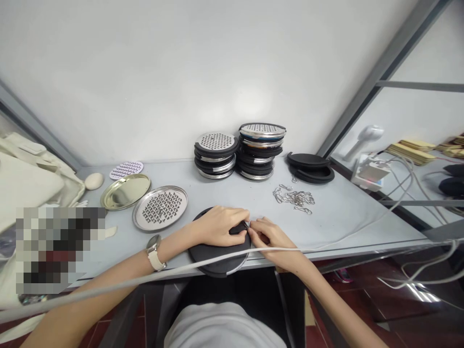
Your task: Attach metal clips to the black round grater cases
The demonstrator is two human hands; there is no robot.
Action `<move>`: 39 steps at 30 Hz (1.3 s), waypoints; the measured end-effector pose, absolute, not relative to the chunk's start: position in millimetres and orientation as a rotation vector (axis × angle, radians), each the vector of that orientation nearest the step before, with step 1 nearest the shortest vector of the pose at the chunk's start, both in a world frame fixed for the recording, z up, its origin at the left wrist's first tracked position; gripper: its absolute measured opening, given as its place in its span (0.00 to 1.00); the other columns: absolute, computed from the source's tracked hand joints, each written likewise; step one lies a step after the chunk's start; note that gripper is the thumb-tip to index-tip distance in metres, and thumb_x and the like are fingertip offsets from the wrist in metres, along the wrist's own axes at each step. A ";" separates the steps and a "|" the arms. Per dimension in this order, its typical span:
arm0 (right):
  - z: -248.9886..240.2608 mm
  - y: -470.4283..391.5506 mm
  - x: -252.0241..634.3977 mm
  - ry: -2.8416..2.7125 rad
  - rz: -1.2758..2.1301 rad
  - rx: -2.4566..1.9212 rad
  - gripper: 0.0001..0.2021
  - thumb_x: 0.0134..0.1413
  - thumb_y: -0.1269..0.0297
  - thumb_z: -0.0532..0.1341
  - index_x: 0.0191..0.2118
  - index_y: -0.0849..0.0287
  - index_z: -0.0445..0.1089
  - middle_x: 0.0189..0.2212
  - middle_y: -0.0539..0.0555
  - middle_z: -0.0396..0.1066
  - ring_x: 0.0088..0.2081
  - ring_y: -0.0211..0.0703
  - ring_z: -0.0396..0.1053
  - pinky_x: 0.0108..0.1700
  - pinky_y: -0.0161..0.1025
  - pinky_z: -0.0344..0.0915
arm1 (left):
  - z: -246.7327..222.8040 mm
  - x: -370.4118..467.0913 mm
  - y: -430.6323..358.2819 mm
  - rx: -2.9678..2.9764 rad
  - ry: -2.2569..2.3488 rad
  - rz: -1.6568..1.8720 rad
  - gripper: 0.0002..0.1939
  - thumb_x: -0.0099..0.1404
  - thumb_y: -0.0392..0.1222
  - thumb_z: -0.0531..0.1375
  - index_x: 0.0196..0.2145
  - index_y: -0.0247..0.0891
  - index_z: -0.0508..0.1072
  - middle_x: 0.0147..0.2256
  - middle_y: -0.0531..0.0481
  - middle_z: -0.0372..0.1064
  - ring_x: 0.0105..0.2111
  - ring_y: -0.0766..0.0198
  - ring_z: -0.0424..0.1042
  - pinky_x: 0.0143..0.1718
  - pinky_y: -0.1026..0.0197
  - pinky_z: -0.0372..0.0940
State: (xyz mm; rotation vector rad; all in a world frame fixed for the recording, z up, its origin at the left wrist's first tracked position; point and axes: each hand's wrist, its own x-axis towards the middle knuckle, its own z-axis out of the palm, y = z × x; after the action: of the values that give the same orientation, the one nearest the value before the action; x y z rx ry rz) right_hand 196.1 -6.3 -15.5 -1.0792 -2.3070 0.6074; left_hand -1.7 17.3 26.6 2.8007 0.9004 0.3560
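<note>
A black round disc-shaped piece [217, 258] with a bit of shiny metal along its rim lies at the front edge of the table. My left hand [224, 226] rests across its top, fingers curled and gripping its right side. My right hand [270, 237] is closed in a pinch at that same right edge, close to the left fingertips. A small metallic glint shows between the two hands, too small to name. Left of the disc lies a round metal grater plate [161, 208], and beside it a shiny shallow metal dish [125, 192].
Two stacks of black-rimmed graters, left [216, 155] and right [261, 150], stand by the wall. Metal clips [295, 197] lie in a pile near black round covers [311, 168]. A white cable [340, 240] crosses before my arms. A barcode scanner [364, 140] stands at right.
</note>
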 end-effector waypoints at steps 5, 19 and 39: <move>-14.8 -7.1 195.2 -2.307 0.596 -1.082 0.14 0.63 0.69 0.51 0.24 0.56 0.53 0.21 0.47 0.56 0.26 0.39 0.57 0.35 0.39 0.57 | 27.2 -2.0 17.3 2.808 0.897 0.348 0.05 0.64 0.42 0.54 0.36 0.39 0.63 0.34 0.52 0.71 0.30 0.63 0.69 0.28 0.62 0.56; -14.9 -8.3 195.9 -2.303 0.602 -1.083 0.14 0.63 0.68 0.52 0.24 0.56 0.53 0.21 0.47 0.56 0.27 0.40 0.58 0.35 0.39 0.57 | 27.1 -2.8 17.6 2.811 0.894 0.348 0.05 0.65 0.42 0.53 0.37 0.39 0.63 0.35 0.52 0.71 0.31 0.63 0.69 0.29 0.62 0.58; -13.9 -8.1 194.9 -2.332 0.579 -1.091 0.14 0.64 0.69 0.51 0.25 0.56 0.53 0.22 0.48 0.57 0.28 0.41 0.58 0.35 0.40 0.58 | 28.1 -3.3 18.9 2.742 0.932 0.347 0.08 0.63 0.42 0.55 0.40 0.40 0.64 0.35 0.52 0.71 0.32 0.62 0.70 0.29 0.63 0.57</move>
State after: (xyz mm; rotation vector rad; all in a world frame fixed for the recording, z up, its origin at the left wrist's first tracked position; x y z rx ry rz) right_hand 194.9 -8.1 -13.9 -1.0905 -2.3319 0.5793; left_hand -3.3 18.9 28.1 2.7416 0.9321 0.3469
